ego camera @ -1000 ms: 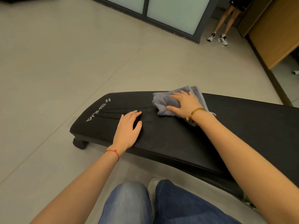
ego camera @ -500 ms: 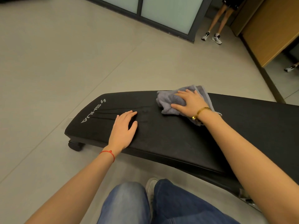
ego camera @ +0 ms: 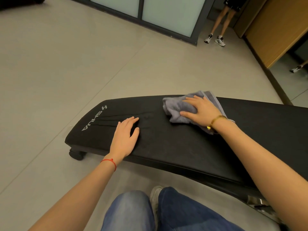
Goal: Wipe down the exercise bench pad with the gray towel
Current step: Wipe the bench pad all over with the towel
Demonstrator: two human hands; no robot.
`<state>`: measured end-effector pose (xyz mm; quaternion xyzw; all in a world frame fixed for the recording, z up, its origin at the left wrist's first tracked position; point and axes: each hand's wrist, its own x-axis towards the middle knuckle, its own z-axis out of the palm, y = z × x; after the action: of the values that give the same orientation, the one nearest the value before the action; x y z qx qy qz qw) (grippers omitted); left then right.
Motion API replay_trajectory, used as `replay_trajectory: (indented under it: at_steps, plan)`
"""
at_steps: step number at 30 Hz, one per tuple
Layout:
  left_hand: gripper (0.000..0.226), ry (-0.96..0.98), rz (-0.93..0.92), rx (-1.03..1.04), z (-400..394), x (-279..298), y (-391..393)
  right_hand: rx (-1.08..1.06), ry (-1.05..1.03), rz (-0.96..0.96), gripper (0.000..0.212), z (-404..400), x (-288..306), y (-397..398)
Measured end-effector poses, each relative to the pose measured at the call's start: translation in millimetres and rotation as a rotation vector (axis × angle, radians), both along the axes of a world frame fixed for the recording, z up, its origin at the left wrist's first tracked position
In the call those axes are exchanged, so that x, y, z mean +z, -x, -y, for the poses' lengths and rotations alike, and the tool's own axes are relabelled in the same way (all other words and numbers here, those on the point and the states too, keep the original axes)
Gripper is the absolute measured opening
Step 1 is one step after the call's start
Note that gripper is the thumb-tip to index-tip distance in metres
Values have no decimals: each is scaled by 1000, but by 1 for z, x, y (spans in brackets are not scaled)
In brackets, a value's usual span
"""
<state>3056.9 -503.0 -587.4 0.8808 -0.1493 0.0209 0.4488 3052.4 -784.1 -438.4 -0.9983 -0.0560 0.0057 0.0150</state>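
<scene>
The black exercise bench pad (ego camera: 183, 147) runs from the middle left of the frame down to the lower right, low over a pale tiled floor (ego camera: 66, 64), with a white logo (ego camera: 94, 118) printed near its left end and a small black wheel (ego camera: 77, 154) under that end. The gray towel (ego camera: 176, 108) lies bunched on the pad's far edge, just right of centre in the frame. The right hand (ego camera: 202, 110) presses flat on top of it — fingers spread fairly wide across the cloth, thumb laid along its near side, not gripping. A gold bracelet (ego camera: 216, 119) sits at that wrist. The left hand (ego camera: 125, 139) rests palm down on bare pad to the left of the towel and apart from it, fingers held close together and straight, thumb out to the side; a red string bracelet (ego camera: 109, 161) circles its wrist. Blue jeans (ego camera: 133, 212) fill the bottom centre. In the upper right stand another person's legs (ego camera: 221, 19) in white sneakers, beside a frosted glass partition (ego camera: 166, 12) and a wooden cabinet (ego camera: 275, 30).
</scene>
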Motion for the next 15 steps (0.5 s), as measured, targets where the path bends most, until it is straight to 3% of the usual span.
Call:
replay_trajectory:
  at_steps: [3, 10, 13, 15]
  plan:
    - [43, -4, 2, 0, 1, 0, 0, -48, 75, -33, 58, -22, -15, -20]
    - [42, 12, 17, 0, 1, -3, -3, 295, -143, -117, 69, -50, -6, 68]
    - [43, 13, 11, 6, 1, -2, -1, 262, -136, -128, 77, -33, -3, 42]
    - [43, 11, 7, 10, 1, 0, -1, 153, -81, -77, 71, -24, -8, 0]
